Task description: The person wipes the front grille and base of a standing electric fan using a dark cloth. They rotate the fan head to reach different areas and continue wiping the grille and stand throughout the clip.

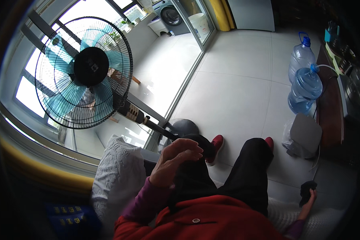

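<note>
My left hand (175, 159) is raised over my left thigh. Its fingers are loosely bent, with the thumb a little apart, and I see nothing held in it. Far off to the right, my right hand (310, 200) grips a bunched black cloth item (306, 192), perhaps a sock. White textured fabric (312, 220) lies just below that hand. My legs in black trousers (247, 168) reach forward, and a red shoe (217, 145) shows past the left knee.
A standing fan (91, 66) with teal blades is at the left, by glass sliding doors (186, 81). A white cushion (117, 177) rests beside my left arm. Large plastic water bottles (305, 87) and a grey-lidded bin (306, 132) line a dark red cabinet (330, 120).
</note>
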The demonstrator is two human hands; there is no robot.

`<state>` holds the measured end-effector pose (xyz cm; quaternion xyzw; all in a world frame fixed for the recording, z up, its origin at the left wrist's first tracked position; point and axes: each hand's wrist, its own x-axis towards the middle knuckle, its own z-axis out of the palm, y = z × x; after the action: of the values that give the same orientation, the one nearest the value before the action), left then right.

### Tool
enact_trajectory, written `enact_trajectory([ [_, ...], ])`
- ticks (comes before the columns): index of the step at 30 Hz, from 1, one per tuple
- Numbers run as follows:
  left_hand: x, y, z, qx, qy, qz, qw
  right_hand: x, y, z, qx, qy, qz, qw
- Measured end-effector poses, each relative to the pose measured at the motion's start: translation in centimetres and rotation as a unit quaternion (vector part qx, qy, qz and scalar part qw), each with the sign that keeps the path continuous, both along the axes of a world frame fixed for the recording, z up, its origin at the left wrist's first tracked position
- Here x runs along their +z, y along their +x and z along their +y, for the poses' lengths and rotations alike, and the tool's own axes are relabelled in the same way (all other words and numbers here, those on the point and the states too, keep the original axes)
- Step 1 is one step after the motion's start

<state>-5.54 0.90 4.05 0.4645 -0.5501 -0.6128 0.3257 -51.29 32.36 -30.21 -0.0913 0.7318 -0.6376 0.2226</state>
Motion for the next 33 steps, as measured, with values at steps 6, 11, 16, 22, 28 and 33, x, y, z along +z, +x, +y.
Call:
enact_trajectory([
  [6, -4.7, 6.9, -1.7, 0.125, -0.008, 0.060, 0.990, -0.3, -0.3, 2.4, 0.097, 0.116, 0.144, 0.978],
  [11, -5.3, 10.6, -3.0, 0.172, -0.037, 0.094, 0.980, -0.9, -0.7, 3.7, 0.099, 0.158, 0.179, 0.966],
  [16, -4.7, 12.6, -4.6, 0.192, -0.036, 0.148, 0.970, -0.2, 0.6, 4.1, 0.100, 0.226, 0.243, 0.938],
  [22, -3.2, 16.7, -8.1, 0.235, -0.124, 0.203, 0.942, 0.5, 2.2, 3.8, 0.161, 0.229, 0.337, 0.899],
  [28, -2.2, 22.0, -12.7, 0.355, -0.136, 0.263, 0.887, 2.3, 5.3, 1.0, 0.172, 0.151, 0.299, 0.926],
  [33, -3.1, 24.0, -15.7, 0.381, -0.173, 0.232, 0.878, 3.2, 7.9, -3.4, 0.152, 0.024, 0.213, 0.965],
])
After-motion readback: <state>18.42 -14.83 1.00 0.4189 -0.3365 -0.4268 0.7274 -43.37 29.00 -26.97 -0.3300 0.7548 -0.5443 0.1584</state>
